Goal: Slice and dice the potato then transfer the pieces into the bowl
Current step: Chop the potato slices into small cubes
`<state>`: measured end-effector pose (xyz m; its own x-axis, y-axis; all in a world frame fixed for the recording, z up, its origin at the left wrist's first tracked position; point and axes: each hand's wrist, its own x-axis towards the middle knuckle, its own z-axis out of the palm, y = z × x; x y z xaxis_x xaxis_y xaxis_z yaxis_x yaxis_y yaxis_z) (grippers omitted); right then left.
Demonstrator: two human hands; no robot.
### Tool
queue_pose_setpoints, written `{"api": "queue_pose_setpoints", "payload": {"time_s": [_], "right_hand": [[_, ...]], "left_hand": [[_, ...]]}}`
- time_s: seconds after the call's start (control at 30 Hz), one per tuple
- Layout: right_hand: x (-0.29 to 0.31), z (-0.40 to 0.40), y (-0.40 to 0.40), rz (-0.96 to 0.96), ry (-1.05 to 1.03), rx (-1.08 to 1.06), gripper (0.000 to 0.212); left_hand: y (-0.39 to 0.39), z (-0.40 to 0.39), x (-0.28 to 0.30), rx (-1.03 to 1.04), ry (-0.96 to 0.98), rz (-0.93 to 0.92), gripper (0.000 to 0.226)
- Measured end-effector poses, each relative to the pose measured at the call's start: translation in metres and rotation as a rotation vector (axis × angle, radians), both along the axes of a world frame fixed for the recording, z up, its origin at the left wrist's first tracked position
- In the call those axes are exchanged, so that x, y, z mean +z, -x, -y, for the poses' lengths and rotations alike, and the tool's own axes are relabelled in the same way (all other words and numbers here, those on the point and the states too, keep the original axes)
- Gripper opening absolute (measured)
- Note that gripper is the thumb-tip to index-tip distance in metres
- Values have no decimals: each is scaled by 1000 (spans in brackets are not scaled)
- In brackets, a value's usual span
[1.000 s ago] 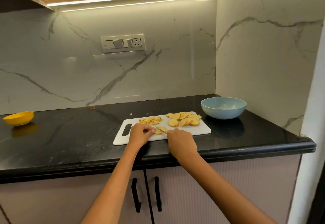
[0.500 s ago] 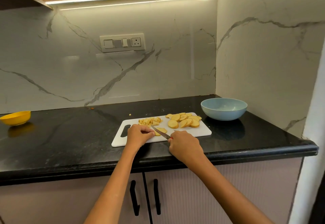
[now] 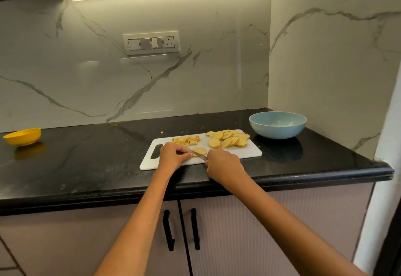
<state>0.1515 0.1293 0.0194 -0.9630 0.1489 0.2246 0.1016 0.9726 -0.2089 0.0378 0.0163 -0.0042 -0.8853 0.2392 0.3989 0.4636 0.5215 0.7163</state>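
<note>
Near the front edge of the counter (image 3: 86, 180): the white cutting board (image 3: 249, 153) lay with its handle slot toward the left, and both my hands worked over its front half.
Left hand (image 3: 172, 155): my fingers were curled down over a potato slice (image 3: 200, 151) by the board's front edge, pinning it; most of that slice was hidden under my knuckles.
Right hand (image 3: 223, 164): it was closed round the handle of the knife (image 3: 196, 154), whose blade ran left across the slice toward my left fingertips.
Diced pieces (image 3: 186, 140): a small heap sat at the board's back edge, just behind my left hand.
Uncut slices (image 3: 227, 138): overlapping rounds were piled at the board's back right corner.
Blue bowl (image 3: 277, 125): it stood on the counter just beyond the board's right end, near the back right corner by the marble wall; I saw no potato in it.
Yellow bowl (image 3: 22, 136): it was far off at the counter's left edge.
Stray bit (image 3: 161, 132): one potato crumb lay on the counter behind the board.
</note>
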Motion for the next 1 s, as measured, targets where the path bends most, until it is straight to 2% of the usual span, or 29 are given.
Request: {"api": "queue_pose_setpoints", "payload": {"time_s": [0.13, 0.2, 0.3, 0.43, 0.63, 0.73, 0.8, 0.9, 1.0], "right_hand": [[-10, 8, -15, -75, -250, 16, 24], [-12, 8, -13, -95, -286, 29, 22], [-13, 1, -4, -123, -172, 11, 22], [-17, -23, 10, -168, 168, -32, 23], [-17, -39, 33, -378, 328, -12, 30], [-13, -45, 50, -463, 354, -16, 32], [-10, -47, 63, -495, 355, -11, 32], [-5, -51, 82, -524, 333, 11, 32], [2, -59, 103, -554, 279, 24, 32]], "left_hand": [[-1, 1, -1, 1, -12, -19, 13], [0, 1, -2, -16, -19, -22, 13], [-1, 2, -3, -30, -32, -19, 12], [5, 1, -4, -72, 4, -14, 10], [17, -8, -5, -143, 189, -203, 14], [27, -13, -3, -301, 280, -192, 28], [36, -16, 0, -331, 372, -208, 33], [49, -20, 6, -288, 456, -302, 26], [61, -27, 8, -219, 461, -366, 23]]}}
